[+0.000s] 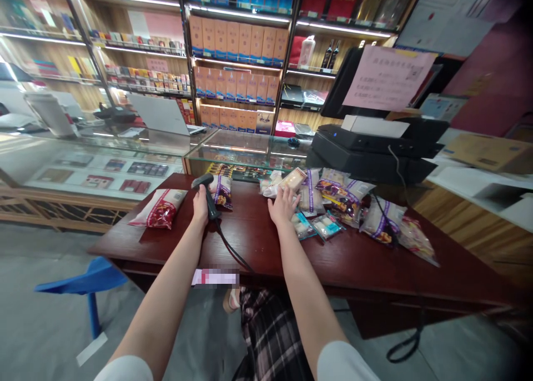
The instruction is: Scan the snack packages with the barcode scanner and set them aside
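Observation:
My left hand (200,206) is closed round the handle of a black corded barcode scanner (211,202), held above the dark red table. Just behind the scanner lies a small purple-and-white snack bag (222,192). My right hand (283,204) has its fingers spread and resting against a pale packaged food item (291,182) on the heap; its fingertips partly cover the wrapper. Two blue-and-clear packets (327,225) lie near that wrist. To their right are several purple-trimmed snack bags (341,197). A red-and-white bag (162,207) sits alone at the left of the table.
The dark red table (250,242) has its front edge close to my body. A glass counter (137,161) and a laptop (160,114) stand behind it. At the right back is a black printer-like machine (375,145). A blue stool (83,278) stands at left.

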